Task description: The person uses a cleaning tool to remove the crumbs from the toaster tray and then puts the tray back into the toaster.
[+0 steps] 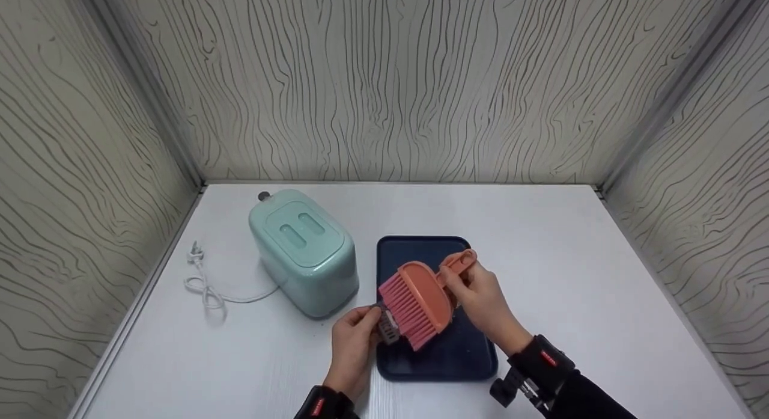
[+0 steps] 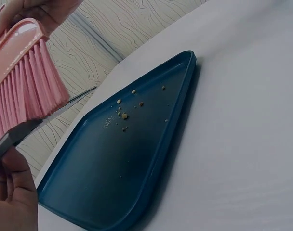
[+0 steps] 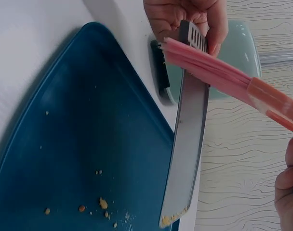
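In the head view my right hand [image 1: 485, 300] grips the handle of a coral brush [image 1: 429, 293] with pink bristles. My left hand [image 1: 351, 347] pinches the grey slotted end of a long metal crumb tray [image 3: 187, 134]. The bristles [image 3: 204, 65] lie against the crumb tray near that end. Crumbs [image 3: 173, 219] cling to its far end in the right wrist view. Below both hands is a dark blue serving tray [image 1: 444, 368]. Scattered crumbs [image 2: 125, 116] lie on it. In the head view the brush hides most of the crumb tray.
A mint-green toaster [image 1: 306, 256] stands left of the blue tray on the white table [image 1: 577, 275]. Its white cord [image 1: 240, 300] runs left, tied in a loop, to a plug [image 1: 195, 253]. Wood-patterned panels [image 1: 384, 88] enclose the table at the back and sides.
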The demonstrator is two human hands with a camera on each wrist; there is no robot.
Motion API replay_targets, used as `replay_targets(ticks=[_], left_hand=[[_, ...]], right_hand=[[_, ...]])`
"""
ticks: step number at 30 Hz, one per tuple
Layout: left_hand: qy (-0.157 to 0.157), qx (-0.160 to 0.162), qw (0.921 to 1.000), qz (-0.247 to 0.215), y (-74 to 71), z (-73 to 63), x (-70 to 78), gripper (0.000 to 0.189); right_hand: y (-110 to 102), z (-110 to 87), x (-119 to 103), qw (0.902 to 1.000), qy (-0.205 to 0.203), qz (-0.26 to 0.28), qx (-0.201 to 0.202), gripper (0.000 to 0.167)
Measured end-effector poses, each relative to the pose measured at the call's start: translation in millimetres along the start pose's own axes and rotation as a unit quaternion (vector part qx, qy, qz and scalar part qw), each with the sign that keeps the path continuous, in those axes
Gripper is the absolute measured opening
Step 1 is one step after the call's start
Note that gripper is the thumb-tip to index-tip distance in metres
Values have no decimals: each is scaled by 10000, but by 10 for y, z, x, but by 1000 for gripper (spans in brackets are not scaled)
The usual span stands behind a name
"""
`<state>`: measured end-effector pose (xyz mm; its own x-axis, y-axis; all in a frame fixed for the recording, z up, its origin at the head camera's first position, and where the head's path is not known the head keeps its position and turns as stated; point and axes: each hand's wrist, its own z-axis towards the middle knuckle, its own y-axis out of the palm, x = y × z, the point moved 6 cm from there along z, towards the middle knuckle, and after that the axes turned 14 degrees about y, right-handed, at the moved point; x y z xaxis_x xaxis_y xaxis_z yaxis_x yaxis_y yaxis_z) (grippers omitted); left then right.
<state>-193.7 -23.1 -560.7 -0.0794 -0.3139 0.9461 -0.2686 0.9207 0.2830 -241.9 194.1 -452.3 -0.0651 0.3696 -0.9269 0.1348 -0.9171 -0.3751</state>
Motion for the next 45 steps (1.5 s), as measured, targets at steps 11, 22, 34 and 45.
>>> replay_targets(ticks=[11, 22, 34, 45], left_hand=[[189, -44, 9998, -18, -41, 26, -14, 27], [340, -4, 9991, -259, -42, 21, 39, 24], [280, 27, 9990, -334, -63, 39, 27, 27], [302, 130, 9993, -194, -112, 34, 19, 25]], right_hand=[[-176, 49, 98, 9982, 3, -323, 502, 19], [-440, 99, 265, 9883, -10, -903, 1228, 18], [-570, 115, 321, 9839, -119, -1024, 1458, 16], [-585, 111, 367, 9851, 22, -921, 1450, 18]])
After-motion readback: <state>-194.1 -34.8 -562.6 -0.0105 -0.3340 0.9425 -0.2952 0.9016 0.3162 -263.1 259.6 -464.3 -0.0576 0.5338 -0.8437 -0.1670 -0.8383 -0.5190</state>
